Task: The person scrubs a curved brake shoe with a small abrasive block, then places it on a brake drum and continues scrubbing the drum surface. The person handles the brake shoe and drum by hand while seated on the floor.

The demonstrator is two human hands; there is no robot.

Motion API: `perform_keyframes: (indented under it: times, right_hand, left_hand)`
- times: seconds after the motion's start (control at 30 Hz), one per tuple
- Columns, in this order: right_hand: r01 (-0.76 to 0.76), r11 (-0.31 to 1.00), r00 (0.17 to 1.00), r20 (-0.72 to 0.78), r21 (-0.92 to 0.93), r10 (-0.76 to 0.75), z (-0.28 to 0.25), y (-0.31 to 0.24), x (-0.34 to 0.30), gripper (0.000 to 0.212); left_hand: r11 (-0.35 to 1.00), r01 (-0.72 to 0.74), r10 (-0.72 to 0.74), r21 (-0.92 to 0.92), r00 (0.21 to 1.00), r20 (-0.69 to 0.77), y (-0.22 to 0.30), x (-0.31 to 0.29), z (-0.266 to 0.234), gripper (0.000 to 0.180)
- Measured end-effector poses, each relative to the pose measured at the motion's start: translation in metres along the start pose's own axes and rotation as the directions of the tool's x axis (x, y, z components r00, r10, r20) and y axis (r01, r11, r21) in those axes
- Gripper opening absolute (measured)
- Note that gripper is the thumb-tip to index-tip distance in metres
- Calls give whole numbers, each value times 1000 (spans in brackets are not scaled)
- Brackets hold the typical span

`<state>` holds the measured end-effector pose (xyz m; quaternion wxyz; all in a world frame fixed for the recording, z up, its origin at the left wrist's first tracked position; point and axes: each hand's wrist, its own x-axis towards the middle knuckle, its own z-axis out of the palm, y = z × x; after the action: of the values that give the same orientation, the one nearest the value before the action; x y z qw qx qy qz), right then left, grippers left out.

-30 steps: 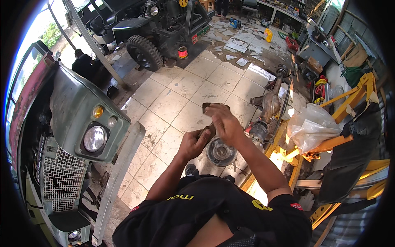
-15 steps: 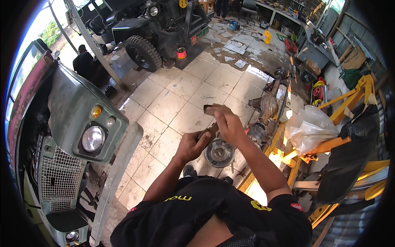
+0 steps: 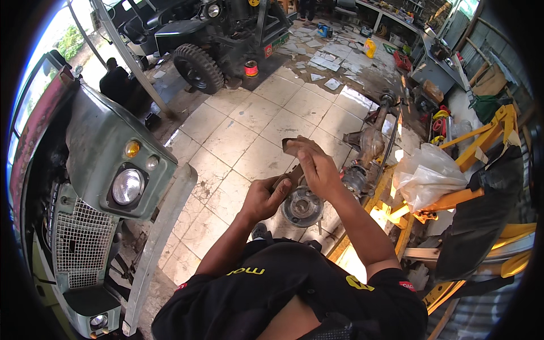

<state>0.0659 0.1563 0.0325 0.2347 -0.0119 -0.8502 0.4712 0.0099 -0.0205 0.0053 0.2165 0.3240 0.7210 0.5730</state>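
Pale tiles pave a cluttered workshop, with a green car on the left, a dark car at the far left, and a rusty axle and a clear plastic bag on the right. In the middle, above a round metal drum, the left hand is clamped on a brown piece, its thumb along the near end. The right hand is just beyond, fingers close together over a dark strip; its palm is hidden, so I cannot tell whether it grips the strip, or whether strip and piece are one. A slack left hold under a hard push could let the brown piece drop onto the drum or tiles; a skid of the right hand could scrape the knuckles. The brown piece looks narrow, dull and grimy, straight-edged where it shows.
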Motion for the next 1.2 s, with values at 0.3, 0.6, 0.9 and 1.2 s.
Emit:
perform_keyframes:
  times: [0.3,0.6,0.9,1.2]
  right_hand:
    - [247,939,967,121,-239,-224,3,-9,0,35]
    - [193,956,981,46,-222,-188,10,-3,4,35]
    - [69,994,998,1,89,-69,13,-10,3,46]
    - [-340,236,786,137,910,603,-5,-2,8,47]
  left_hand:
    - [994,55,-51,-98,998,35,-9,3,-2,54]
    - [989,95,-92,-113,995,30,-16,-1,-4,57]
    - [982,48,-58,-181,997,-49,-19,-2,2,59]
    - [965,68,-67,-253,998,14,-31,-1,2,54]
